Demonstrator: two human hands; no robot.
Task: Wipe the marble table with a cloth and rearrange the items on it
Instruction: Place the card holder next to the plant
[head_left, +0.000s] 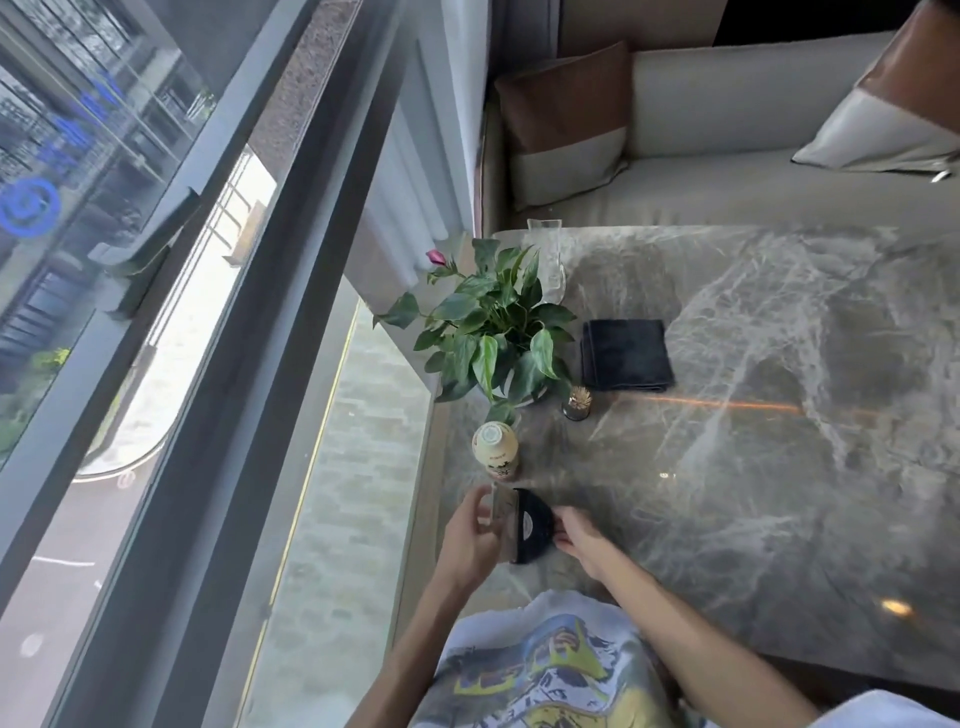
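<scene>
- Sign stand (530, 525), black base with clear panel: at the window-side edge of the worktop (779, 415), near the bottle (494, 449).
- Left grip (467, 525) grasps the panel; right grip (576, 535) pinches the base.
- Step, as judged: rearranging. Cloth (626, 355) lies folded beside the plant (493, 332).
- Next move: seat the stand squarely, then release both grips.

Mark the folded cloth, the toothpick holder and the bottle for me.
folded cloth (626, 355), head view, middle of its top face.
toothpick holder (576, 410), head view, its dark cup.
bottle (494, 446), head view, its pale top.
</scene>
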